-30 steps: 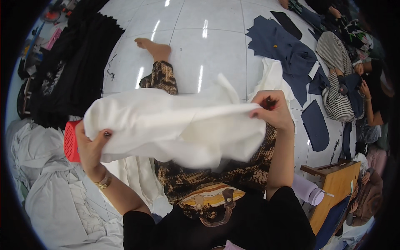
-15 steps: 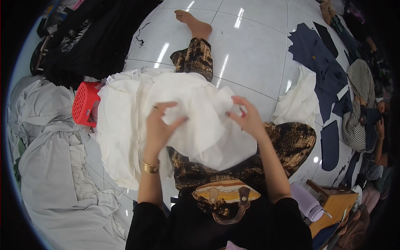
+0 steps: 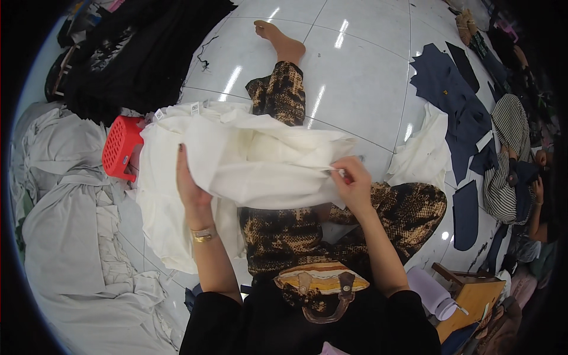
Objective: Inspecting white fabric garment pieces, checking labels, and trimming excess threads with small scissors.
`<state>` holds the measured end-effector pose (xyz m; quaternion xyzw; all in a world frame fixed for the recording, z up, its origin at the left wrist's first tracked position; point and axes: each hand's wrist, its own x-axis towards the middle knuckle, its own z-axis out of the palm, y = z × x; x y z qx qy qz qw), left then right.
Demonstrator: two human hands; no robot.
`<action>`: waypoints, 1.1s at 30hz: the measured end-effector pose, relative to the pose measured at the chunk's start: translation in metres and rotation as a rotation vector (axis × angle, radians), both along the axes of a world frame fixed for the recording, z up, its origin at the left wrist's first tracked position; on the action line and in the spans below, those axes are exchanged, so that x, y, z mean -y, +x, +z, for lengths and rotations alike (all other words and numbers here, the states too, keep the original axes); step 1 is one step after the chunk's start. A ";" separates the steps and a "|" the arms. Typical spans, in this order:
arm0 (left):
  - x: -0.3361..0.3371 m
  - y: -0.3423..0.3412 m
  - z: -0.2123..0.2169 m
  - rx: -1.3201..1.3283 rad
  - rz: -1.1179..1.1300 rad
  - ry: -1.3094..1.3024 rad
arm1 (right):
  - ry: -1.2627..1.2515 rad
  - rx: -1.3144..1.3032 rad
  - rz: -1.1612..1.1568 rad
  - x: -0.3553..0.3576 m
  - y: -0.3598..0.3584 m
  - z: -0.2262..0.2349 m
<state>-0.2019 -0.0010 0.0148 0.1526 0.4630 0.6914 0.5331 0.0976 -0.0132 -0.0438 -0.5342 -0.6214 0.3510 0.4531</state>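
Note:
A loose piece of white fabric [image 3: 266, 183] is spread in the air above my lap, its folds opening toward the far side. My right hand [image 3: 354, 184] pinches its right edge between thumb and fingers. Against its left end stands my left hand [image 3: 192, 186], fingers stretched out and flat, with the cloth partly hiding the thumb side. Just beyond and under that hand lies a stack of white fabric pieces [image 3: 163, 201], with small white tags [image 3: 195, 107] along its far edge.
A red plastic stool [image 3: 121, 148] stands left of the stack, beside heaped pale grey cloth [image 3: 74, 242]. Black cloth [image 3: 142, 53] lies far left. To the right are a white piece [image 3: 423, 148], navy cut pieces [image 3: 449, 100], a lilac bottle [image 3: 432, 293] and another person's hand [image 3: 538, 189].
The white fabric has gone from a bunched drape to a wider spread. My left hand has moved left and straightened its fingers; my right hand has lowered and closed on the edge.

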 end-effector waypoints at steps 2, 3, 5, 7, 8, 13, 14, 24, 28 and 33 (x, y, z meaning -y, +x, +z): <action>-0.002 -0.020 0.007 0.063 -0.034 0.047 | 0.055 -0.001 -0.090 -0.003 0.010 0.011; -0.002 -0.024 0.012 0.065 -0.034 0.049 | 0.111 -0.005 -0.185 -0.005 0.016 0.017; 0.000 -0.030 0.032 0.102 -0.063 0.166 | 0.148 -0.027 -0.218 -0.012 0.028 0.029; -0.002 -0.029 0.047 0.077 -0.117 0.224 | 0.189 -0.051 -0.252 -0.018 0.030 0.044; -0.002 -0.027 0.054 0.046 -0.070 0.254 | 0.173 -0.264 -0.279 -0.019 0.028 0.055; 0.009 -0.015 0.084 -0.420 0.137 0.171 | 0.252 -0.624 -0.188 -0.024 0.031 0.090; 0.015 -0.034 0.078 -0.672 -0.110 0.164 | 0.238 -0.615 -0.133 -0.019 0.032 0.097; -0.040 0.144 0.048 -1.247 -0.915 0.534 | 0.125 -1.036 0.286 0.013 0.046 0.115; -0.064 0.162 -0.016 -1.544 -1.127 0.563 | 0.252 -0.939 0.325 0.010 0.063 0.141; -0.102 0.141 0.042 -1.352 -0.637 0.383 | 0.519 -0.966 -0.248 -0.005 0.113 0.150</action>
